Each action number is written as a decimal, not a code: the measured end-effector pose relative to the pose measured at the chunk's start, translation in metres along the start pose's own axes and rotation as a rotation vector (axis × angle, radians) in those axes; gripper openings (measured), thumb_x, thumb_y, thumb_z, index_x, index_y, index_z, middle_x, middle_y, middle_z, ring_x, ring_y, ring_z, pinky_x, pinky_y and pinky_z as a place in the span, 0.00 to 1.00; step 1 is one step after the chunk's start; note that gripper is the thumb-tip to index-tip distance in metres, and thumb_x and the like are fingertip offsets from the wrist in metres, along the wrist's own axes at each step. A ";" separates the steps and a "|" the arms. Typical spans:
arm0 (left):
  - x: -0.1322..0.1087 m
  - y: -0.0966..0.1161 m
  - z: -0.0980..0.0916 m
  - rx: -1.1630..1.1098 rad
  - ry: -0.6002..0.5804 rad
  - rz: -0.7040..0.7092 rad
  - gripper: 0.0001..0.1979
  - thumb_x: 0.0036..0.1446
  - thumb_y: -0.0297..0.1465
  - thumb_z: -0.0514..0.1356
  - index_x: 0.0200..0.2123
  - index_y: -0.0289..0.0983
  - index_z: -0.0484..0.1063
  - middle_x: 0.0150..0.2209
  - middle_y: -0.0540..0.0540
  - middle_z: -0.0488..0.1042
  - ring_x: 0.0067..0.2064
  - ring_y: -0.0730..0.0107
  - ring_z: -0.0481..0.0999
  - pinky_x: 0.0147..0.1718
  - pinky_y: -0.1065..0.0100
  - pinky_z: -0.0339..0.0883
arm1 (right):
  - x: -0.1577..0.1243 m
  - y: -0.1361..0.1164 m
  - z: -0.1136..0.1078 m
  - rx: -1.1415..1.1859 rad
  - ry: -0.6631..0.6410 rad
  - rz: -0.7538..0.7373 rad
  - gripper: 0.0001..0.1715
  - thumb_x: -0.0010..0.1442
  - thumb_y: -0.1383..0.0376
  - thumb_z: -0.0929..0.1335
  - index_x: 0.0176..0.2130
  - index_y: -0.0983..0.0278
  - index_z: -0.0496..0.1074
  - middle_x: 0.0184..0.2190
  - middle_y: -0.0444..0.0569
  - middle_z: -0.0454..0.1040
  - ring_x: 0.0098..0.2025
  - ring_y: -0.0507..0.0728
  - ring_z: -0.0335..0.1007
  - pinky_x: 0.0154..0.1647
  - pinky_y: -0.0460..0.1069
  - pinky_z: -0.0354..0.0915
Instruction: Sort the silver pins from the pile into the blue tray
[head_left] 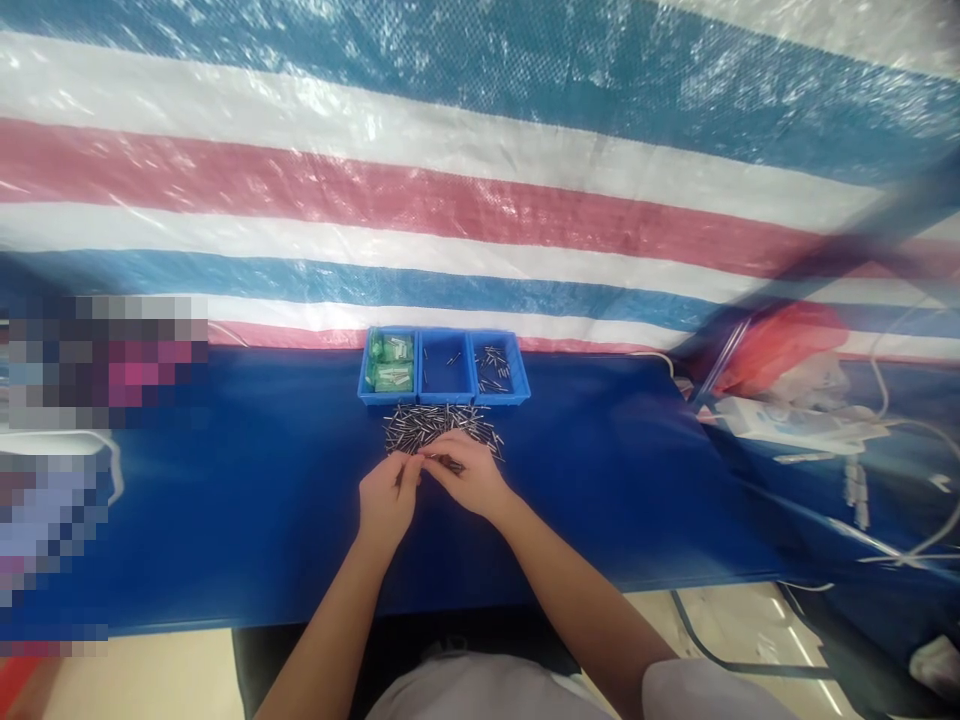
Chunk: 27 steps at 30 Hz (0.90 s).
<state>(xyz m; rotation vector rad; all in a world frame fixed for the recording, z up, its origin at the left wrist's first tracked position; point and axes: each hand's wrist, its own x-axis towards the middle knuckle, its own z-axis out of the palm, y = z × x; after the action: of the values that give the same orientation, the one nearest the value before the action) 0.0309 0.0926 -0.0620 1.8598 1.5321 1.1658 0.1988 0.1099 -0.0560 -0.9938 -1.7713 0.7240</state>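
A heap of thin metal pins [420, 424] lies on the blue table, just in front of three blue bins. At the near edge of the heap, my left hand [388, 500] and my right hand [469, 474] meet at the fingertips. Both are pinched closed; whatever they hold between them is too small to make out. The left bin [389, 396] holds green bags with pale pieces. A few pins lie in the middle bin [445, 396], and several more are in the right bin [501, 397].
A striped plastic sheet [450, 220] hangs behind the blue table [225, 500]. At the right are a red bag [787, 345], a white box [795, 422] and loose cables. Blurred-out shapes, one with pink, stand at the far left.
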 end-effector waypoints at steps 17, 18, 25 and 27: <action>-0.001 0.002 0.007 -0.006 0.011 0.026 0.11 0.61 0.37 0.61 0.44 0.39 0.77 0.27 0.53 0.74 0.27 0.77 0.73 0.29 0.76 0.67 | 0.004 -0.003 -0.002 0.123 0.155 0.191 0.04 0.60 0.63 0.71 0.36 0.61 0.76 0.33 0.47 0.77 0.33 0.53 0.71 0.37 0.50 0.71; -0.001 0.002 0.007 -0.004 0.013 0.022 0.11 0.62 0.37 0.61 0.44 0.39 0.77 0.27 0.52 0.74 0.27 0.77 0.73 0.29 0.76 0.67 | 0.004 -0.005 -0.003 0.173 0.145 0.229 0.05 0.60 0.62 0.72 0.36 0.62 0.75 0.33 0.47 0.77 0.33 0.53 0.71 0.37 0.50 0.71; -0.001 0.000 0.008 -0.015 0.008 0.027 0.11 0.61 0.37 0.62 0.46 0.41 0.76 0.27 0.53 0.74 0.27 0.77 0.73 0.30 0.76 0.67 | 0.006 -0.010 -0.003 0.416 0.156 0.341 0.11 0.59 0.57 0.72 0.35 0.62 0.73 0.33 0.48 0.79 0.37 0.55 0.77 0.41 0.52 0.74; -0.001 0.001 0.008 -0.016 0.023 0.018 0.11 0.62 0.37 0.62 0.45 0.41 0.77 0.28 0.53 0.75 0.28 0.76 0.73 0.30 0.76 0.67 | 0.006 -0.009 -0.003 0.435 0.143 0.352 0.12 0.59 0.56 0.72 0.36 0.62 0.73 0.34 0.48 0.80 0.38 0.56 0.78 0.43 0.52 0.74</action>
<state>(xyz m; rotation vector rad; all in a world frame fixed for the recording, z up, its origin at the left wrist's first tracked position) 0.0377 0.0929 -0.0661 1.8599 1.5162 1.2081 0.1975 0.1111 -0.0453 -1.0319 -1.2510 1.1700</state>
